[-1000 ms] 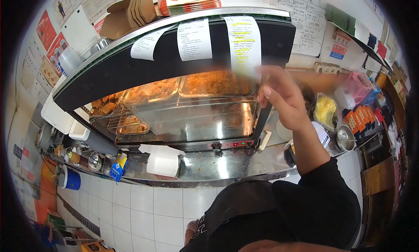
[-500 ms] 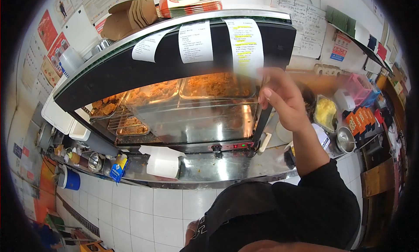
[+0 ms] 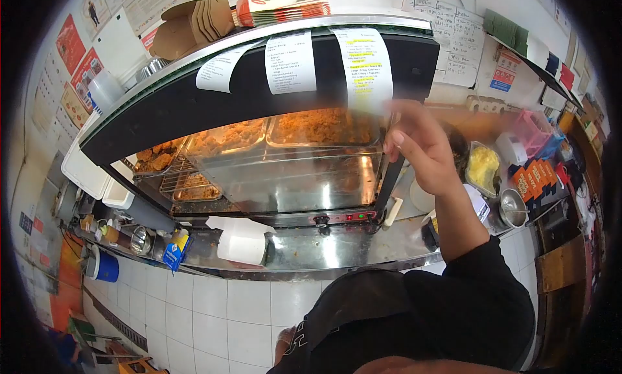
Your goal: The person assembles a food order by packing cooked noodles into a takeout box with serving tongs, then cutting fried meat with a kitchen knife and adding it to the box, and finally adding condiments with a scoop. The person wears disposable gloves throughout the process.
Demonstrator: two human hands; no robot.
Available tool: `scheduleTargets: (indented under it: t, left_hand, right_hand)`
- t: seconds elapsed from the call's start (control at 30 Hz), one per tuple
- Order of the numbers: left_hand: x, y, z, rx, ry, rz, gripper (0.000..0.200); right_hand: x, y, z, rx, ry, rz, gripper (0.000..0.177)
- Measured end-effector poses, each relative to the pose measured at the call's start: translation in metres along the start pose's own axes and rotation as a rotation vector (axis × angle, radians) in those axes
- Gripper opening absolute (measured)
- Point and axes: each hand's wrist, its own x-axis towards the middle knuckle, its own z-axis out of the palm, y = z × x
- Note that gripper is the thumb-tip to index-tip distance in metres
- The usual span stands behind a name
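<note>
My right hand (image 3: pixel 422 147) is raised at the front right of a heated food display cabinet (image 3: pixel 259 69), its fingers curled at the lower end of a long receipt (image 3: pixel 363 63) marked in yellow. Blur covers the fingertips there, but they appear closed on the paper's lower right corner. Two more receipts, a middle one (image 3: pixel 289 63) and a left one (image 3: pixel 220 71), hang from the cabinet's top edge. Behind the glass, metal trays hold fried food (image 3: pixel 317 124). A patch of skin (image 3: pixel 284 340) at my dark clothing may be my left hand; its fingers are hidden.
An open white box (image 3: pixel 241 240) stands on the steel counter (image 3: pixel 311 251), near a blue packet (image 3: pixel 175 249). Brown cartons (image 3: pixel 194 24) sit on top of the cabinet. To the right are a metal bowl (image 3: pixel 513 207) and a tub of yellow food (image 3: pixel 483 167).
The marked receipt has shifted very slightly at its lower end. My right hand stays in nearly the same place.
</note>
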Motion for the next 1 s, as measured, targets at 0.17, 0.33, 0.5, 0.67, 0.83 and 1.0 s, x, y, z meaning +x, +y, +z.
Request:
scheduleTargets:
  t: [0.17,0.33,0.5,0.67,0.83,1.0]
  left_hand:
    - [0.001,0.001,-0.002,0.005,0.000,0.004,0.072]
    - [0.000,-0.001,-0.002,0.008,-0.001,0.010,0.072]
    - [0.001,-0.001,-0.002,0.013,0.000,0.016,0.072]
    - [0.005,0.001,0.000,0.007,0.012,0.025,0.071]
    - [0.014,-0.005,0.005,0.002,0.029,0.035,0.071]
    - [0.016,-0.009,0.012,0.007,0.037,0.048,0.071]
  right_hand:
    - [0.000,0.002,-0.002,0.020,-0.002,0.002,0.040]
    - [-0.001,0.001,-0.002,0.033,0.007,0.022,0.041]
    - [-0.002,0.001,-0.001,0.032,0.010,0.025,0.042]
    - [-0.001,-0.003,0.003,-0.045,0.037,-0.022,0.040]
    - [0.000,-0.016,0.004,-0.674,0.305,-0.446,0.037]
    - [0.007,-0.013,-0.003,-0.781,0.150,-0.817,0.035]
